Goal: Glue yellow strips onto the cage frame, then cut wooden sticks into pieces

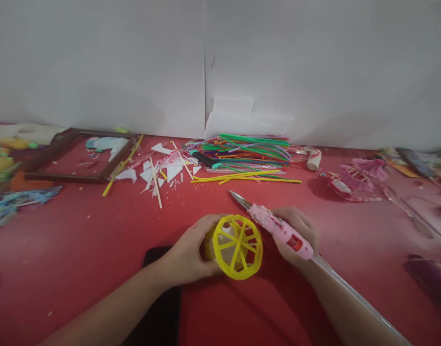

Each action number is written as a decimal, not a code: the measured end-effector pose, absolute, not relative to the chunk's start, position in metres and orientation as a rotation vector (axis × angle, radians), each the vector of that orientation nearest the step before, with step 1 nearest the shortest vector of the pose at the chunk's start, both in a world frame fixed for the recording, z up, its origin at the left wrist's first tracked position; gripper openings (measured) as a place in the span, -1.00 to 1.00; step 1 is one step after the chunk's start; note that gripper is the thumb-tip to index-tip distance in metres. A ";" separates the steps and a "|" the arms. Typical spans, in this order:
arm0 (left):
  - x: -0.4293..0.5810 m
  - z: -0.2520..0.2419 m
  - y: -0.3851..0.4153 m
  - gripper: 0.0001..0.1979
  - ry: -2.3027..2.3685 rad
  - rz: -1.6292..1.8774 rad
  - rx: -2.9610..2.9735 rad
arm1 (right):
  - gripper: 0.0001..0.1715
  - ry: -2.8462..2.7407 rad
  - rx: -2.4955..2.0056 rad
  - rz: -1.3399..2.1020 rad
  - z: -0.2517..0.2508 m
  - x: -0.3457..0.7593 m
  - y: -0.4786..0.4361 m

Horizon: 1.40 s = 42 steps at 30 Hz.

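Note:
My left hand [191, 252] is wrapped round the side of a small cup-like piece whose round yellow spoked frame [238, 247] faces me. The spokes cross at the middle of the ring, and a pale surface shows between them. Most of the body behind the ring is hidden by my fingers. In my right hand [296, 230] is a pink hot glue gun [278, 228], its pointed metal nozzle aimed up and to the left. A long clear glue stick [353, 290] runs out of its back along my forearm. The nozzle is just above the ring, apart from it.
On the red table [97, 254] a bundle of coloured pipe-like strips [249, 154] lies at the back, beside white paper scraps [173, 172]. A brown frame [69, 179] is at left, a pink frilled piece [357, 178] at right. A black flat object [160, 307] lies under my left arm.

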<state>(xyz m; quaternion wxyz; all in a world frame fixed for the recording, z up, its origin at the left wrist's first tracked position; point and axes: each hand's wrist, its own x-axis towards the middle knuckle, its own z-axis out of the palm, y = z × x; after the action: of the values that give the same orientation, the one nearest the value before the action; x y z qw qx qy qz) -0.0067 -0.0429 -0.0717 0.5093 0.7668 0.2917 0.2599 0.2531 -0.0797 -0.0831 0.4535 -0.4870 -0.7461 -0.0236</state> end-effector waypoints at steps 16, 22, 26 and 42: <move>-0.006 -0.073 -0.045 -0.27 0.685 0.683 1.875 | -0.79 -1.988 -1.058 0.151 -0.076 0.252 -0.099; -0.006 -0.071 -0.048 -0.28 0.668 0.681 1.930 | -0.84 -1.991 -1.063 0.133 -0.073 0.253 -0.099; -0.005 -0.071 -0.049 -0.28 0.684 0.670 1.960 | -0.87 -1.988 -1.089 0.133 -0.072 0.251 -0.099; -0.006 -0.070 -0.047 -0.32 0.734 0.626 1.939 | -0.92 -1.997 -1.116 0.125 -0.066 0.251 -0.098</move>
<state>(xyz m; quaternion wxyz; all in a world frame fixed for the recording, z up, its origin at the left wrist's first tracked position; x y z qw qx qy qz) -0.0059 -0.0471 -0.0696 0.4689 0.7907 0.2995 0.2553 0.2512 -0.0979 -0.0661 0.4124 -0.4437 -0.7941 0.0497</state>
